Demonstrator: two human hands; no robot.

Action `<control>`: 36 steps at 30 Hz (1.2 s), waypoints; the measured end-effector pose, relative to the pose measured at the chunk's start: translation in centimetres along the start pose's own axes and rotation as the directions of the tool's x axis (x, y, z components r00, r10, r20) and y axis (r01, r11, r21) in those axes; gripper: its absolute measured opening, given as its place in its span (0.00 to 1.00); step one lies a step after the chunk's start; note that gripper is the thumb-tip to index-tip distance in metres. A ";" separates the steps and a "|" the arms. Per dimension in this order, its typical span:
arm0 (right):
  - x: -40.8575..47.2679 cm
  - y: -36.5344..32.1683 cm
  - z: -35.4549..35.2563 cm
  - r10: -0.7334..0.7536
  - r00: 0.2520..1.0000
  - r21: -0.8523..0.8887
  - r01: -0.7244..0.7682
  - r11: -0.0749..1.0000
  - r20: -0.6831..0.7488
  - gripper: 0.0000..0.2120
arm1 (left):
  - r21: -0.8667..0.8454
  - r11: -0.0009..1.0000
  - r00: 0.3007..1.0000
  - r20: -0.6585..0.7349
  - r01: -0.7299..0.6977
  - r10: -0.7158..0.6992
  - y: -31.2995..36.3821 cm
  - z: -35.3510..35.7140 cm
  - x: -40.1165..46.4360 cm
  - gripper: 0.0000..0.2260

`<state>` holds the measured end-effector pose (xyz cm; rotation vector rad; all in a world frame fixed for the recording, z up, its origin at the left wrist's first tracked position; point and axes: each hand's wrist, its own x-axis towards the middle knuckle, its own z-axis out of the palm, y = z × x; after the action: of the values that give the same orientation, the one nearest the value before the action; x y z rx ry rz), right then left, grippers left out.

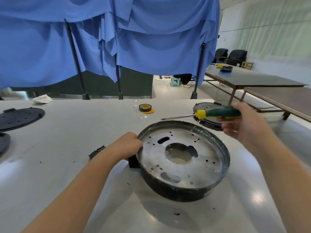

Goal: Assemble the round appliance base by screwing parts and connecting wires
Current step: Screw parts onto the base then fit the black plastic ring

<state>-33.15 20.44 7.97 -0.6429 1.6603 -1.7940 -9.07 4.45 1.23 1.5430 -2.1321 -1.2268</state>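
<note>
The round appliance base (pixel 183 158) sits on the white table (pixel 67 132), near the front edge and a little right of centre. It is a shallow black pan with a silvery metal plate inside; the plate has a large irregular opening in the middle, 2 oblong slots and many small holes, a few with screws in them. Clear film clings to the far and right rim.

The left hand (pixel 129 145) grips the base at its left rim, fingers curled over the edge just above a black tab on the side wall. The right hand (pixel 242 121) is raised above the base's right side and holds a screwdriver (pixel 210 113) by its green and yellow handle, the shaft pointing left and clear of the plate.

Behind the screwdriver lies a second round base (pixel 207 106), partly hidden. A roll of tape (pixel 145 107) rests farther back at centre. A small black part (pixel 96 152) lies left of the forearm, and a black perforated disc (pixel 20 116) sits at the far left. Blue cloth (pixel 117 39) hangs behind the table.
</note>
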 end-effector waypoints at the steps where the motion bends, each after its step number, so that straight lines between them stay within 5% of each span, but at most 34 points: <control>1: 0.0 1.1 -0.5 0.036 0.999 0.104 -0.038 0.994 0.020 0.11 | 0.003 1.000 1.000 -0.008 -0.005 0.005 -0.1 -0.1 0.1 0.06; 6: -0.2 4.9 -1.8 0.063 0.989 0.323 -0.104 0.941 0.135 0.10 | 0.035 0.999 0.999 -0.049 -0.010 0.012 -0.4 -1.0 0.3 0.05; 13: 1.6 6.6 -2.1 0.108 0.984 0.076 -0.098 0.992 -0.144 0.13 | 0.029 0.999 0.992 -0.113 -0.046 0.049 -0.9 -2.1 0.1 0.06; 18: 2.7 7.6 -1.3 0.315 0.916 -0.198 -0.366 0.909 -0.247 0.18 | 0.002 0.999 0.984 -0.172 -0.046 0.046 -1.1 -3.5 -0.5 0.07; 24: 1.4 9.4 -2.4 -0.018 0.988 -0.592 -0.079 0.802 -0.156 0.05 | -0.096 0.995 0.955 -0.292 0.014 -0.041 -1.7 -5.1 -1.4 0.10; 32: 0.4 10.2 -1.5 -0.021 0.996 -0.767 -0.053 0.639 -0.086 0.20 | -0.368 0.923 0.950 -0.232 0.112 -0.208 -2.2 -4.9 -4.1 0.11; 36: 0.4 9.8 -1.1 0.006 0.995 -0.662 -0.070 0.746 -0.098 0.22 | -0.469 0.879 0.972 -0.159 0.082 -0.175 -1.6 -3.5 -5.7 0.11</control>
<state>-33.19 20.66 -1.90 -0.8212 2.3820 -1.1674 -3.47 7.54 3.79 1.5275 -1.4917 -1.4263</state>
